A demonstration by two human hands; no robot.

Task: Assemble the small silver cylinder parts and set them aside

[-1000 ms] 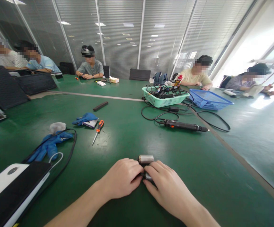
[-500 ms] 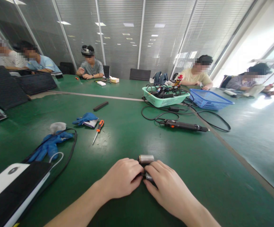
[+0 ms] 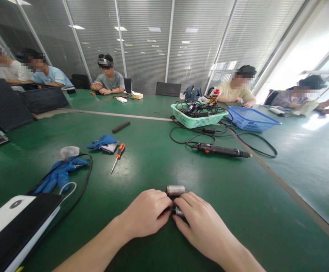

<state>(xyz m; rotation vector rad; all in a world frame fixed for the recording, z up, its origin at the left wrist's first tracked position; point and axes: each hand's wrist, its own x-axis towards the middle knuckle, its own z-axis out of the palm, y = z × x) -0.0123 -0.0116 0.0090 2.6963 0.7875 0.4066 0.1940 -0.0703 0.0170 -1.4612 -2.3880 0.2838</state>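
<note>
Close to me on the green table, my right hand [image 3: 202, 220] is closed round a small silvery metal cylinder [image 3: 178, 211], mostly covered by the fingers. My left hand [image 3: 149, 212] is curled shut against the dark, narrow end of that cylinder. What its fingers grip is hidden. Just beyond the fingertips lies a second metal cylinder [image 3: 176, 190], silvery with a brassy left end, resting on its side like a small motor housing. The fingers of my right hand are very near it; whether they touch it I cannot tell.
An orange-handled screwdriver [image 3: 117, 156], blue gloves [image 3: 61, 172] and a white-and-black device [image 3: 22, 223] with cables lie left. A corded electric screwdriver [image 3: 222, 150], green basket [image 3: 194, 122] of tools and blue basket [image 3: 252, 120] are ahead right. Several people sit around the table.
Both my hands and the metal cylinders stay practically where they were. Across the table, a person in a grey shirt has lowered a hand.
</note>
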